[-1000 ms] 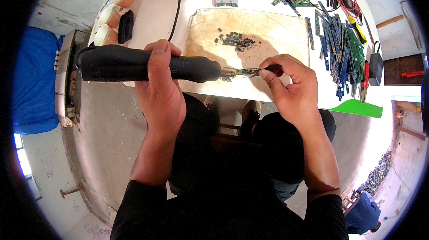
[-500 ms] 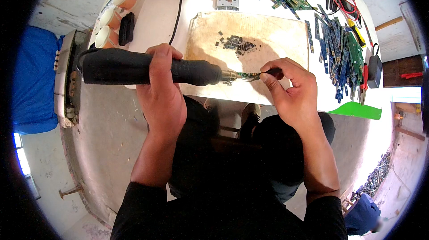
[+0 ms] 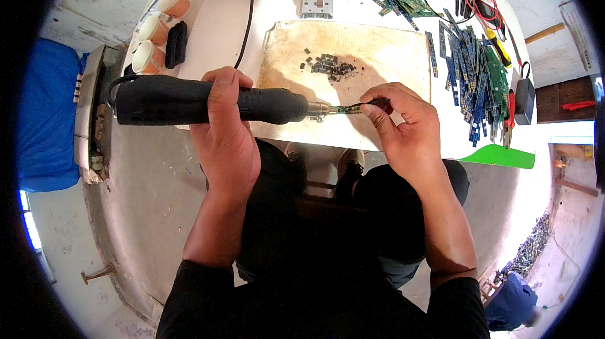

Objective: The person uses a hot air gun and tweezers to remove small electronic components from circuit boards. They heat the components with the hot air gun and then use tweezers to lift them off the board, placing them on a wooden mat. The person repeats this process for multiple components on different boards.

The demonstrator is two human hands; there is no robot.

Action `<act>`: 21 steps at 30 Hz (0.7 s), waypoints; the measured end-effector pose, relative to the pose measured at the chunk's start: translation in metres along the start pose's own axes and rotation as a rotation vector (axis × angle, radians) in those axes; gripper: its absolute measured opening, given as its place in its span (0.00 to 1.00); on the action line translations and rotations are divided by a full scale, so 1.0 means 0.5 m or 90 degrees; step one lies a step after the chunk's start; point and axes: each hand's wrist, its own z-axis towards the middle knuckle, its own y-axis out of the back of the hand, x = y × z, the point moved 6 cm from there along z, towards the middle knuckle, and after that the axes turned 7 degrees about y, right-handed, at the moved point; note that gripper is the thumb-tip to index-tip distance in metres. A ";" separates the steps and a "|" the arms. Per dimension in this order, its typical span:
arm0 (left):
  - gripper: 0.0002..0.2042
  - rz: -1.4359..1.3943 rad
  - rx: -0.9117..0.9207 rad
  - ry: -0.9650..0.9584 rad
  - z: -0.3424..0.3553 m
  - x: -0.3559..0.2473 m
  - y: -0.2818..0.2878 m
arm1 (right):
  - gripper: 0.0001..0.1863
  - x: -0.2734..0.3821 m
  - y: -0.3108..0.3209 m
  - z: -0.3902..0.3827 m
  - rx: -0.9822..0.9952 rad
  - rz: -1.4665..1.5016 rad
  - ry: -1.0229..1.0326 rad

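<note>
The little green strip (image 3: 344,110) is just left of the fingers of the right hand (image 3: 411,129), which pinch a black tool (image 3: 380,104). The left hand (image 3: 228,131) wraps around a black heat gun (image 3: 165,100), its metal tip (image 3: 318,109) by the strip. A stained board (image 3: 384,49) lies on the white worktop (image 3: 214,33).

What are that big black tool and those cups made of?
The black tool looks like hard plastic, going by its dull, molded body; its nozzle seems metal, since it shines. The cups are probably paper, judging by their matte, pale-orange sides, but plastic is possible.
</note>
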 end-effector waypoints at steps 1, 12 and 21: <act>0.09 -0.009 0.006 -0.003 0.000 -0.001 -0.002 | 0.06 0.001 0.000 0.001 -0.001 -0.001 0.003; 0.11 0.005 0.004 -0.009 0.001 0.002 0.001 | 0.05 0.004 0.001 0.002 0.001 -0.018 0.013; 0.09 -0.003 0.020 0.004 -0.001 0.000 -0.001 | 0.05 0.004 -0.001 0.002 0.006 -0.028 0.005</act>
